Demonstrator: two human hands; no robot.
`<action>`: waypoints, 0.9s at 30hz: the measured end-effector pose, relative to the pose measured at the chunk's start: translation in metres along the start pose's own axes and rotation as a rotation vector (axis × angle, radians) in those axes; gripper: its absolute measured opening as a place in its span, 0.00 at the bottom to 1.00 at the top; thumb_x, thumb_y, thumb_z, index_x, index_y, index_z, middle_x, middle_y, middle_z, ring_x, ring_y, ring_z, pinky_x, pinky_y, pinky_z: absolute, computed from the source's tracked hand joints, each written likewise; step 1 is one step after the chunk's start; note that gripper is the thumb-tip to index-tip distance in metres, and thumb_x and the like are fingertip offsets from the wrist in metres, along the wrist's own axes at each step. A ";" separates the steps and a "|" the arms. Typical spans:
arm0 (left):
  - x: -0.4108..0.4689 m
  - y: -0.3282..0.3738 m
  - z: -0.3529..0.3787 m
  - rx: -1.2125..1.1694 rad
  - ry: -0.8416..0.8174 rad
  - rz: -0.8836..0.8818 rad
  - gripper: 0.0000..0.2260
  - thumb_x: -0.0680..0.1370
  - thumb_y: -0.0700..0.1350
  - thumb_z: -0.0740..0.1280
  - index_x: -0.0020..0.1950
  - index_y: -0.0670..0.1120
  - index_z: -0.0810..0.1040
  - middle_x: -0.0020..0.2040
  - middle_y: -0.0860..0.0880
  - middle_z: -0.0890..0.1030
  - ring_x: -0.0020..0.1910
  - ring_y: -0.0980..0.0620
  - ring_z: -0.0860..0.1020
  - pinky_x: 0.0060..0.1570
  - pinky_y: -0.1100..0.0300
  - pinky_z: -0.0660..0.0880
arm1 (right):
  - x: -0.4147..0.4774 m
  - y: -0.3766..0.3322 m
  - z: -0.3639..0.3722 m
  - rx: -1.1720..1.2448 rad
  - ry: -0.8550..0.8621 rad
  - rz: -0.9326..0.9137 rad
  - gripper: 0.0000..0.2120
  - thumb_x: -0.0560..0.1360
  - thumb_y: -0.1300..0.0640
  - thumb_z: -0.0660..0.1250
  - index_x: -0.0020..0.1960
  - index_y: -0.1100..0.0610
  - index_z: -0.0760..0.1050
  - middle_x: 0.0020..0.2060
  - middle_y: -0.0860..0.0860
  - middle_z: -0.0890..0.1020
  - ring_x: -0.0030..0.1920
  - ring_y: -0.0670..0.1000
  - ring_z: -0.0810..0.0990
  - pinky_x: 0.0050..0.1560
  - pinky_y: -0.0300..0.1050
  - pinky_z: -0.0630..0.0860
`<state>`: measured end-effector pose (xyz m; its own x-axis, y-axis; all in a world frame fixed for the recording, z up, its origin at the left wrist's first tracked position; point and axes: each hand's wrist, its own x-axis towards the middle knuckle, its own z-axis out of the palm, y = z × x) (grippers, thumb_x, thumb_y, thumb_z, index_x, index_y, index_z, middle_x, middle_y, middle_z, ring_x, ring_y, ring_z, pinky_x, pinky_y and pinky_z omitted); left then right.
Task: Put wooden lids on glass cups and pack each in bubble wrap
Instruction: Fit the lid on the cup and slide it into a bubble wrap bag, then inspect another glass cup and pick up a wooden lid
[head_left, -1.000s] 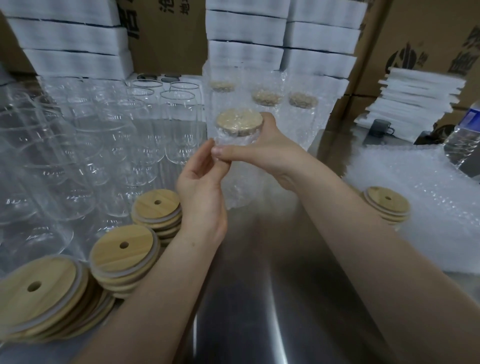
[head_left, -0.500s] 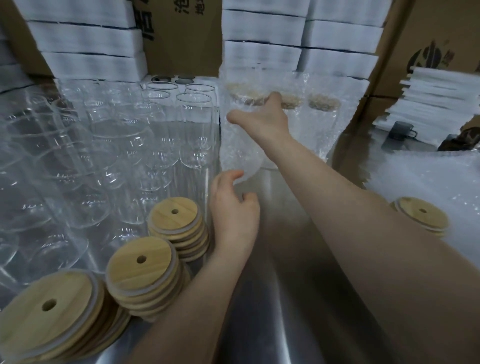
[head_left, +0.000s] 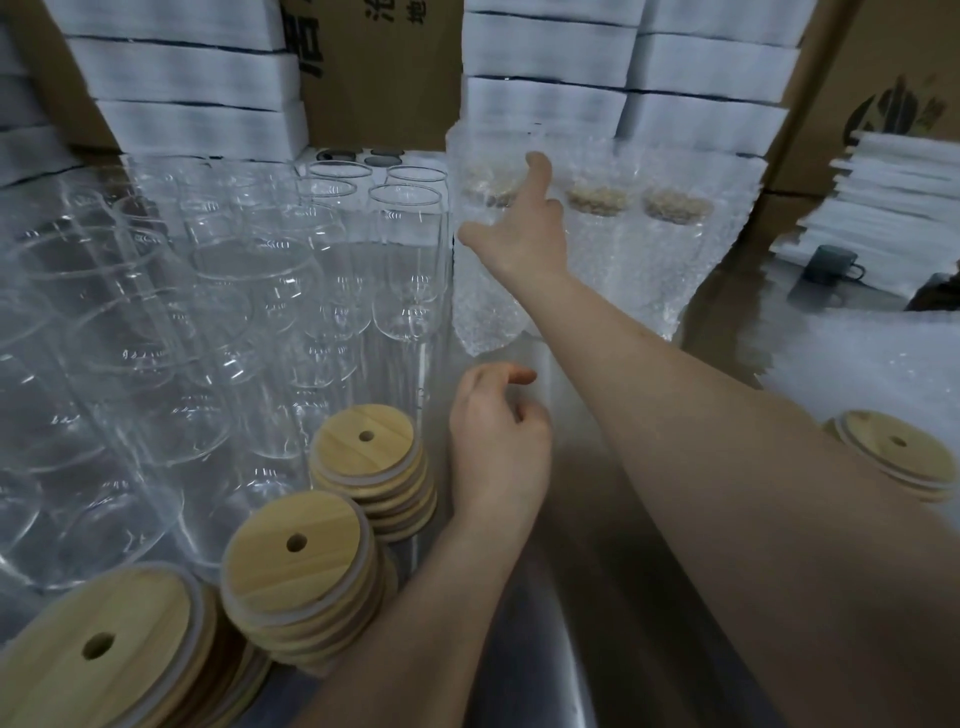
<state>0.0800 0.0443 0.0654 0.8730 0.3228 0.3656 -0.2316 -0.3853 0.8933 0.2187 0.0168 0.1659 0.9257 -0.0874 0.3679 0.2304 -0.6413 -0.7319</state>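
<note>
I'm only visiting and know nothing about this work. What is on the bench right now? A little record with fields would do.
right hand: stretched out, fingers straight, at the leftmost wrapped cup
left hand: loosely curled, holds nothing, over the steel table
wrapped cups: at least three, back row, lids on
bare glass cups: many, on the left, no lids
lid stacks: three, front left
bubble wrap: on the right, spare lids on it

A reflective steel table (head_left: 597, 649) backs onto brown cardboard boxes (head_left: 384, 67) and stacked white foam sheets (head_left: 192, 78) under dim light.
</note>
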 end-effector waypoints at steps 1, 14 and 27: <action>0.000 0.000 0.000 0.004 -0.003 -0.003 0.13 0.74 0.33 0.63 0.53 0.45 0.80 0.51 0.55 0.73 0.44 0.67 0.66 0.44 0.77 0.62 | 0.000 -0.002 -0.001 -0.077 -0.018 -0.016 0.40 0.73 0.52 0.71 0.77 0.50 0.51 0.63 0.59 0.69 0.48 0.55 0.72 0.43 0.45 0.67; 0.000 0.000 0.000 0.010 -0.027 -0.005 0.12 0.74 0.33 0.63 0.52 0.46 0.81 0.51 0.55 0.75 0.45 0.66 0.67 0.43 0.78 0.62 | 0.008 -0.003 0.003 -0.596 -0.036 -0.091 0.39 0.69 0.55 0.78 0.71 0.55 0.58 0.68 0.63 0.64 0.30 0.50 0.64 0.26 0.42 0.57; 0.001 0.002 0.000 0.008 -0.028 -0.015 0.12 0.74 0.33 0.63 0.49 0.47 0.80 0.50 0.53 0.76 0.43 0.67 0.70 0.43 0.76 0.63 | 0.010 -0.004 0.001 -0.705 0.014 -0.092 0.43 0.69 0.53 0.78 0.74 0.57 0.57 0.74 0.63 0.56 0.42 0.57 0.78 0.36 0.46 0.68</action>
<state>0.0801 0.0443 0.0673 0.8880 0.3040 0.3449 -0.2156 -0.3873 0.8964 0.2277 0.0195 0.1717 0.9067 -0.0158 0.4215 0.0542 -0.9867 -0.1535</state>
